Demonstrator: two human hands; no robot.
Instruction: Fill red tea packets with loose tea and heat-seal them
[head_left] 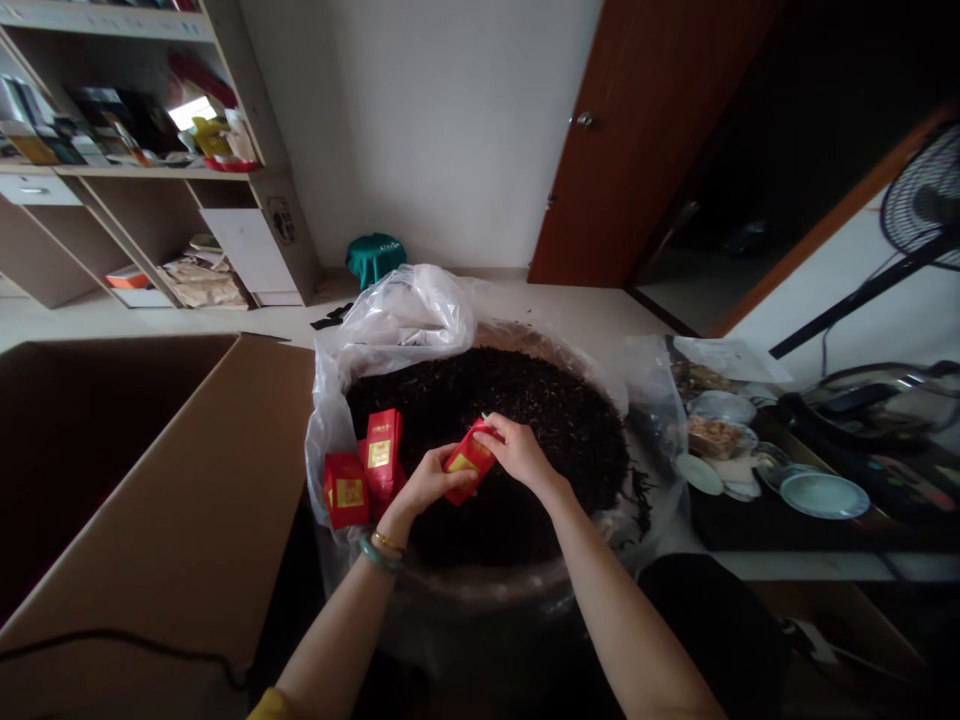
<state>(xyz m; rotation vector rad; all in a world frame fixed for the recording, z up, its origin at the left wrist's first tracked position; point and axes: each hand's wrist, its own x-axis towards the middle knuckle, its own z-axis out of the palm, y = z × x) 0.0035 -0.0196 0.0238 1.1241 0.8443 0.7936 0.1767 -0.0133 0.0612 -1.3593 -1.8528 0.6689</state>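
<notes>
From my end I see my left hand point(429, 482) curled round the lower part of a red packet point(472, 450), thumb laid across its front. My right hand point(519, 452) is nearly closed, its thumb and fingers pinching the packet's top end. The packet tilts between the two hands, above a broad heap of dark dried leaves point(525, 400). On my left wrist sit a gold bracelet point(388, 543) and a green bangle point(377, 553).

Just left of that hand, more red packets point(381, 455) with gold labels are grouped at the edge of the leaves. A clear plastic bag point(431, 310) lines the round container and bunches up at its far side. Farther left I have an open cardboard box point(225, 480); well to the right, a pale green dish point(825, 495) rests on the tabletop point(817, 566). A fan point(926, 195) stands beyond it.
</notes>
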